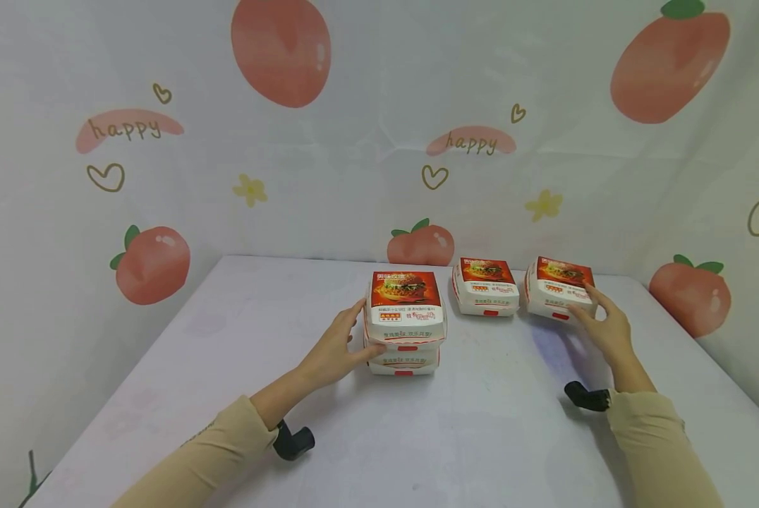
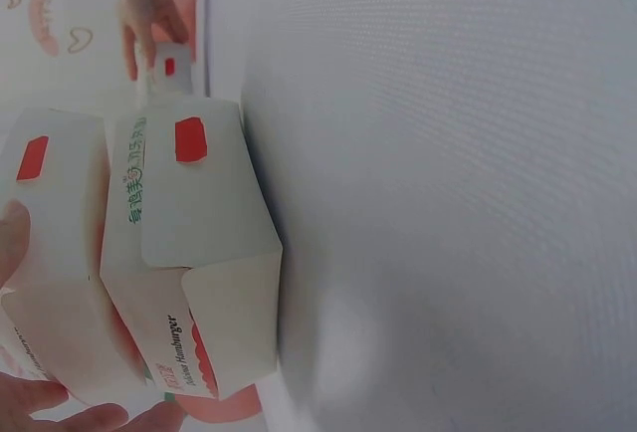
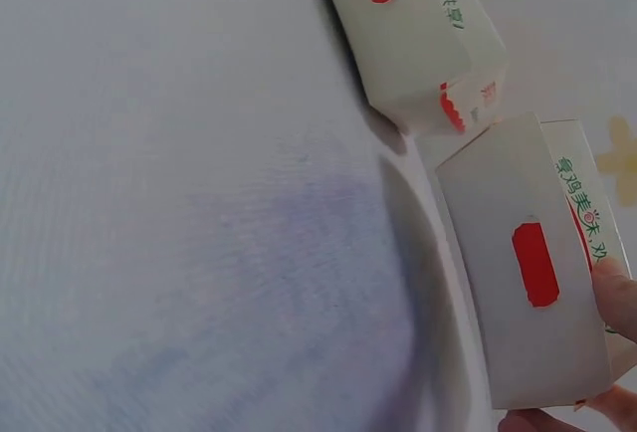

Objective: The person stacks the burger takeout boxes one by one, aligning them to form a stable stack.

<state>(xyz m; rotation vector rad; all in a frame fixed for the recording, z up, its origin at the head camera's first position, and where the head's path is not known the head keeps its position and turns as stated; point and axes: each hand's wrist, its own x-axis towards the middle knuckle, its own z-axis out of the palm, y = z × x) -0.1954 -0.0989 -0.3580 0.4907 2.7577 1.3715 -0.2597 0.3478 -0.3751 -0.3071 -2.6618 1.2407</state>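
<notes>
Two white hamburger boxes with red burger-picture lids stand stacked left of the table's middle. My left hand (image 1: 340,347) grips the upper hamburger box (image 1: 406,317) from its left side, thumb at the front near the seam. Beneath it sits the lower hamburger box (image 2: 204,223). At the back right, my right hand (image 1: 608,330) holds another hamburger box (image 1: 559,288) by its right side, thumb on the front. That box leans slightly in the right wrist view, with a shadow beside its base. A fourth hamburger box (image 1: 486,287) stands just left of it, untouched.
All the boxes are on a white-covered table (image 1: 468,423). Behind it hangs a white cloth (image 1: 329,212) printed with fruit, hearts and "happy". Black curved pieces (image 1: 293,442) show at both wrists.
</notes>
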